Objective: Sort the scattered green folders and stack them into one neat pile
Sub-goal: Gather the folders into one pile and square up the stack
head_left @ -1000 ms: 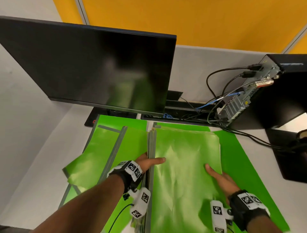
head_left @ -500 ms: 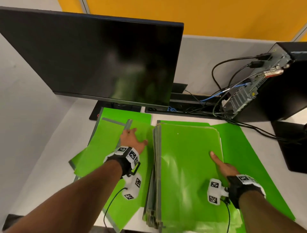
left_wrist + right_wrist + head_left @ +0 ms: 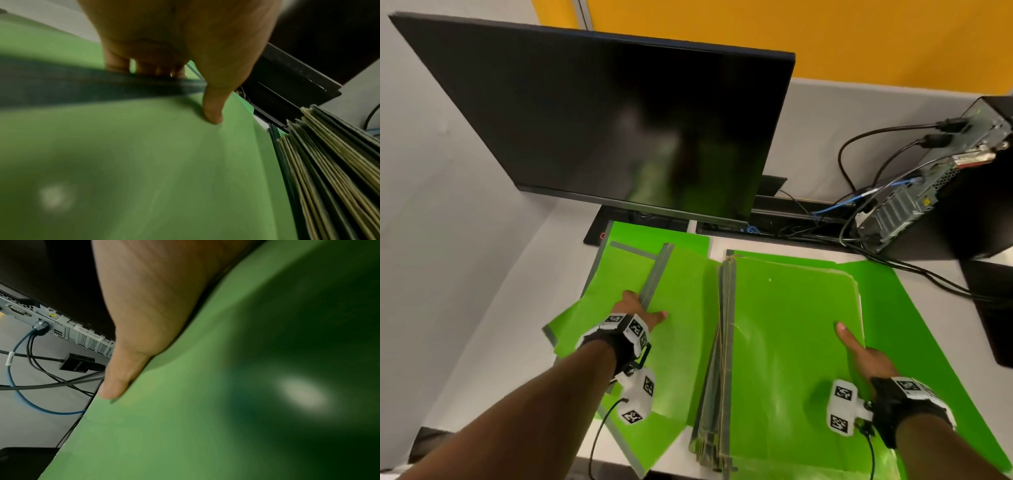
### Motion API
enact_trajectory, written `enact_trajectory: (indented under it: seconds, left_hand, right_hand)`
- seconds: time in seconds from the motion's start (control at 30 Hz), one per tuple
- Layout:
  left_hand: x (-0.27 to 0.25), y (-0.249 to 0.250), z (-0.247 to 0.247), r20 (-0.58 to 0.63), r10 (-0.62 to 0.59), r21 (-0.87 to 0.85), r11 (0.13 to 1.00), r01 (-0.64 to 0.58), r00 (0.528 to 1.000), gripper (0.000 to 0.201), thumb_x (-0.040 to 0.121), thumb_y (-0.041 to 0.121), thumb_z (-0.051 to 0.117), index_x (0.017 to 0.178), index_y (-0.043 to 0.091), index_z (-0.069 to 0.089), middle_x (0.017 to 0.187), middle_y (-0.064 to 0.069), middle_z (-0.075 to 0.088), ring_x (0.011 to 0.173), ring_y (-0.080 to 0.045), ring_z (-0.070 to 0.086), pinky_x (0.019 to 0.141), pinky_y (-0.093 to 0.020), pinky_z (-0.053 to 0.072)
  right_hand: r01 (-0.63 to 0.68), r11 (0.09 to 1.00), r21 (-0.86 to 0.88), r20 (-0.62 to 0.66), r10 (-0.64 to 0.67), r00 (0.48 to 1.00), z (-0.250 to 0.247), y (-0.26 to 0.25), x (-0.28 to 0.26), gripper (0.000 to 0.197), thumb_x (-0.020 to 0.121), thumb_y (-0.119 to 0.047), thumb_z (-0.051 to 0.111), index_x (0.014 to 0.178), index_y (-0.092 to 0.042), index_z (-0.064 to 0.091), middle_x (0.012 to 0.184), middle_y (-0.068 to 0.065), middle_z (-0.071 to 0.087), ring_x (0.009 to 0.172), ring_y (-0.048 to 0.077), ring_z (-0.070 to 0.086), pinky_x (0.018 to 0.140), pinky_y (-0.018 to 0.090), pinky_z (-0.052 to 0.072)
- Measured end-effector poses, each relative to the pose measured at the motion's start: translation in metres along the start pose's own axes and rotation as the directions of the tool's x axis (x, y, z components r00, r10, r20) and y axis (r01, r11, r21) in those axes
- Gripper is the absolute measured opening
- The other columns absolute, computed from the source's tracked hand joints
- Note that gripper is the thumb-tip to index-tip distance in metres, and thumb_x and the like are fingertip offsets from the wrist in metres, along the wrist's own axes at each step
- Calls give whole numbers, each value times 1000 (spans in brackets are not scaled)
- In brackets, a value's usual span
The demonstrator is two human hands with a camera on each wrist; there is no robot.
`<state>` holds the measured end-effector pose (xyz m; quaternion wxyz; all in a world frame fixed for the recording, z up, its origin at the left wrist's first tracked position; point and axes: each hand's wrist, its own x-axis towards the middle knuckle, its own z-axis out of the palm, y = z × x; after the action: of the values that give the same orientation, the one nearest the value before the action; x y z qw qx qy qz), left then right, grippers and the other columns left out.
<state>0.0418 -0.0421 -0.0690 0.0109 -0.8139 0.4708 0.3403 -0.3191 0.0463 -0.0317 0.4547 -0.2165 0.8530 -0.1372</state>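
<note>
A thick pile of green folders [image 3: 784, 325] lies on the desk, its grey spines [image 3: 722, 359] facing left. Loose green folders [image 3: 688, 342] overlap at angles to its left. One more green folder [image 3: 914, 325] sticks out from under the pile on the right. My left hand [image 3: 637, 306] grips the grey spine [image 3: 655, 274] of a loose folder. In the left wrist view the fingers [image 3: 144, 68] curl under the spine [image 3: 82, 87] and the thumb [image 3: 213, 112] presses on the green cover. My right hand [image 3: 863, 356] holds the pile's right edge, thumb [image 3: 115, 382] on top, fingers hidden underneath.
A black monitor [image 3: 619, 130] stands just behind the folders, its base close to their far edges. A computer case [image 3: 945, 205] with trailing cables [image 3: 859, 164] stands at the back right. A black object [image 3: 993, 308] lies by the right edge. Bare white desk [image 3: 500, 325] shows at the left.
My left hand left the pile's spine side, moved left onto the loose folders and took hold of a grey spine. My right hand stayed at the pile's right edge.
</note>
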Motion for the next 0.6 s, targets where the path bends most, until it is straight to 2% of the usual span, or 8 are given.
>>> enact_trajectory:
  seconds: [0.13, 0.23, 0.4, 0.5, 0.6]
  left_hand:
    - [1, 0, -5, 3, 94, 16, 995, -95, 996, 59, 83, 40, 67, 128, 9, 46, 121, -13, 58, 109, -31, 57, 82, -34, 48]
    - [6, 1, -20, -61, 117, -38, 992, -119, 991, 54, 83, 37, 68, 125, 10, 47, 118, -14, 59, 107, -32, 58, 80, -34, 46]
    - [24, 9, -59, -121, 227, 100, 971, -216, 966, 54, 82, 38, 68, 122, 10, 45, 116, -15, 60, 104, -33, 60, 79, -34, 47]
    - [34, 20, -83, -70, 269, 203, 947, -250, 961, 57, 83, 38, 66, 126, 8, 43, 119, -15, 58, 107, -32, 58, 76, -33, 45]
    - [41, 25, -108, 1, 262, 300, 920, -251, 965, 61, 85, 41, 63, 130, 6, 42, 123, -16, 55, 110, -32, 56, 84, -35, 46]
  right_hand:
    - [12, 1000, 7, -16, -12, 1000, -1, -2, -3, 109, 64, -83, 46, 143, -9, 32, 149, 22, 31, 131, 41, 36, 102, 55, 32]
    - [4, 1000, 11, -47, -4, 999, -2, -4, -3, 107, 64, -83, 44, 136, -4, 40, 146, 23, 35, 128, 41, 40, 102, 54, 33]
    - [-28, 999, 39, -80, 31, 996, 2, -2, 0, 134, 42, -96, 38, 136, -1, 39, 145, 25, 36, 125, 43, 42, 102, 55, 34]
    - [-40, 998, 38, -82, 43, 996, 2, -3, 0, 123, 55, -90, 40, 135, 3, 40, 145, 26, 35, 125, 42, 43, 101, 52, 35]
    - [-47, 999, 18, -77, 48, 996, -2, -1, 1, 114, 63, -85, 40, 135, 3, 39, 144, 27, 35, 125, 41, 43, 100, 52, 34]
